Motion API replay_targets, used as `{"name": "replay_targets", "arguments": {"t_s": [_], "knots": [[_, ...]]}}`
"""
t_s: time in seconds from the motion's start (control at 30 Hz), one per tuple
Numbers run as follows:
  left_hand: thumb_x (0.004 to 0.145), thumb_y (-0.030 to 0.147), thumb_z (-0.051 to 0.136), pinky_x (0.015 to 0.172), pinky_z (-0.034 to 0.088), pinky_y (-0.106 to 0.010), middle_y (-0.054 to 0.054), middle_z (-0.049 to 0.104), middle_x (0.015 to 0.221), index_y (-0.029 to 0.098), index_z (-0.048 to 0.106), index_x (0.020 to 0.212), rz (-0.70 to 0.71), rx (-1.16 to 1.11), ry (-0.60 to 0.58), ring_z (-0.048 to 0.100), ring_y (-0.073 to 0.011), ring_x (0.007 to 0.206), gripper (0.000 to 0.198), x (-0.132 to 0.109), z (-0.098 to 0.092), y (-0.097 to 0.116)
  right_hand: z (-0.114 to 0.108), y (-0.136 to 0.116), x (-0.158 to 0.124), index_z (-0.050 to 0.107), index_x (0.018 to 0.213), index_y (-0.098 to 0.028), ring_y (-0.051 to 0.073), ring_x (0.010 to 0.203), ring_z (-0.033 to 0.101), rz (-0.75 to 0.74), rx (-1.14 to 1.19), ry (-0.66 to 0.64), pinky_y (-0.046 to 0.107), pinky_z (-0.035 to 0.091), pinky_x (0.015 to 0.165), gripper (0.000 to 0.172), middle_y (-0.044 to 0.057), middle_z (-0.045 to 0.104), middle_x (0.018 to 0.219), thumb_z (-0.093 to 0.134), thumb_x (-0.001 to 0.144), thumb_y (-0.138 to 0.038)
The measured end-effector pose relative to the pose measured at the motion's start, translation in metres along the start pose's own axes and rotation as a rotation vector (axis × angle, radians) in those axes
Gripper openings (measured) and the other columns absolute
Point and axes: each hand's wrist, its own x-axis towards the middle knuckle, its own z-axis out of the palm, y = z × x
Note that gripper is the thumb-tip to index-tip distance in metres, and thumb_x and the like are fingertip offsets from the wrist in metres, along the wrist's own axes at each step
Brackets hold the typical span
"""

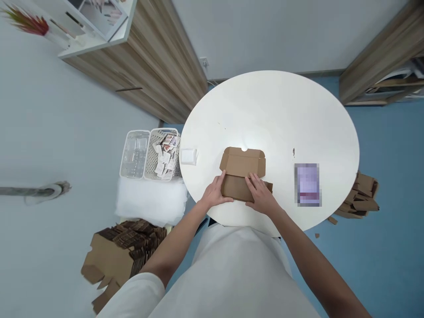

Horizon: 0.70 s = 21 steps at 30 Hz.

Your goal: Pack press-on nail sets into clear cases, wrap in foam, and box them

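Note:
A small brown cardboard box (243, 165) lies on the round white table (271, 115), its lid flap raised at the far side. My left hand (215, 193) grips the box's near left corner, fingers curled on its edge. My right hand (261, 193) presses on the near right part of the box, fingers laid over the cardboard. Both hands hold the box from the side closest to me.
A small white packet (188, 156) sits at the table's left edge and a blurred purple card (308, 184) at the right. Two white baskets (150, 153) stand left of the table over white padding (150, 198). Flat cardboard stacks lie on the floor at left (122, 247) and right (359, 198).

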Motion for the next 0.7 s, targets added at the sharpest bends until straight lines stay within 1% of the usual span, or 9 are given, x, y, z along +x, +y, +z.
{"name": "replay_targets", "arguments": {"t_s": [0.1, 0.23, 0.3, 0.37, 0.43, 0.47, 0.53, 0.6, 0.7], "knots": [[0.043, 0.048, 0.076, 0.08, 0.041, -0.033, -0.009, 0.037, 0.12, 0.028, 0.01, 0.138, -0.034, 0.115, -0.119, 0.047, -0.0283, 0.103, 0.117, 0.009, -0.009, 0.004, -0.004, 0.001, 0.004, -0.006, 0.138, -0.02, 0.032, 0.133, 0.001, -0.013, 0.001, -0.009, 0.048, 0.011, 0.106, 0.096, 0.008, 0.0, 0.147, 0.059, 0.07, -0.038], [0.046, 0.049, 0.075, 0.076, 0.042, -0.031, -0.008, 0.036, 0.118, 0.029, 0.01, 0.137, 0.028, 0.138, -0.113, 0.048, -0.027, 0.102, 0.113, 0.017, -0.008, 0.003, -0.005, -0.004, 0.001, -0.002, 0.139, -0.021, 0.032, 0.133, 0.0, 0.028, -0.03, 0.039, 0.051, 0.009, 0.105, 0.094, 0.009, 0.001, 0.147, 0.06, 0.07, -0.037], [0.049, 0.049, 0.073, 0.074, 0.043, -0.031, -0.009, 0.037, 0.117, 0.028, 0.008, 0.138, 0.068, 0.113, -0.094, 0.048, -0.0262, 0.1, 0.112, 0.017, -0.006, 0.0, -0.001, -0.008, -0.008, 0.001, 0.139, -0.022, 0.033, 0.133, -0.001, 0.117, -0.028, 0.117, 0.053, 0.007, 0.104, 0.089, 0.009, -0.002, 0.147, 0.058, 0.072, -0.038], [0.052, 0.048, 0.072, 0.074, 0.043, -0.031, -0.008, 0.037, 0.114, 0.028, 0.006, 0.138, 0.082, 0.101, -0.083, 0.049, -0.0254, 0.098, 0.11, 0.017, -0.003, -0.003, 0.008, -0.012, -0.023, 0.001, 0.139, -0.021, 0.034, 0.132, -0.001, 0.279, 0.025, 0.242, 0.054, 0.009, 0.104, 0.085, 0.01, -0.003, 0.147, 0.053, 0.075, -0.043], [0.054, 0.047, 0.071, 0.074, 0.044, -0.032, -0.008, 0.038, 0.113, 0.029, 0.006, 0.138, 0.09, 0.11, -0.082, 0.05, -0.0248, 0.096, 0.107, 0.015, -0.001, -0.006, 0.021, -0.014, -0.042, -0.004, 0.138, -0.019, 0.033, 0.133, 0.003, 0.476, 0.153, 0.388, 0.051, 0.015, 0.104, 0.084, 0.012, 0.0, 0.146, 0.046, 0.078, -0.048], [0.055, 0.047, 0.07, 0.073, 0.044, -0.032, -0.008, 0.038, 0.112, 0.03, 0.006, 0.138, 0.101, 0.116, -0.087, 0.05, -0.0247, 0.095, 0.106, 0.013, 0.001, -0.007, 0.028, -0.014, -0.052, -0.007, 0.138, -0.018, 0.031, 0.132, 0.008, 0.559, 0.251, 0.445, 0.049, 0.02, 0.103, 0.084, 0.013, 0.003, 0.146, 0.044, 0.078, -0.049], [0.055, 0.047, 0.07, 0.072, 0.044, -0.032, -0.007, 0.038, 0.112, 0.031, 0.007, 0.137, 0.134, 0.121, -0.098, 0.051, -0.0246, 0.095, 0.105, 0.01, 0.004, -0.009, 0.04, -0.014, -0.069, -0.01, 0.138, -0.018, 0.029, 0.128, 0.025, 0.672, 0.503, 0.511, 0.046, 0.03, 0.099, 0.081, 0.014, 0.013, 0.144, 0.04, 0.08, -0.048], [0.054, 0.047, 0.07, 0.071, 0.044, -0.031, -0.007, 0.037, 0.113, 0.03, 0.008, 0.137, 0.161, 0.119, -0.096, 0.051, -0.0249, 0.095, 0.105, 0.006, 0.009, -0.01, 0.047, -0.014, -0.081, -0.003, 0.139, -0.02, 0.027, 0.123, 0.036, 0.698, 0.727, 0.523, 0.044, 0.037, 0.094, 0.077, 0.014, 0.024, 0.141, 0.039, 0.081, -0.047], [0.053, 0.049, 0.069, 0.069, 0.044, -0.031, -0.008, 0.038, 0.113, 0.029, 0.008, 0.138, 0.193, 0.125, -0.075, 0.051, -0.0256, 0.095, 0.106, -0.001, 0.019, -0.011, 0.049, -0.016, -0.089, 0.013, 0.138, -0.019, 0.025, 0.118, 0.043, 0.717, 0.908, 0.497, 0.038, 0.044, 0.087, 0.071, 0.012, 0.032, 0.138, 0.04, 0.079, -0.048]]}}
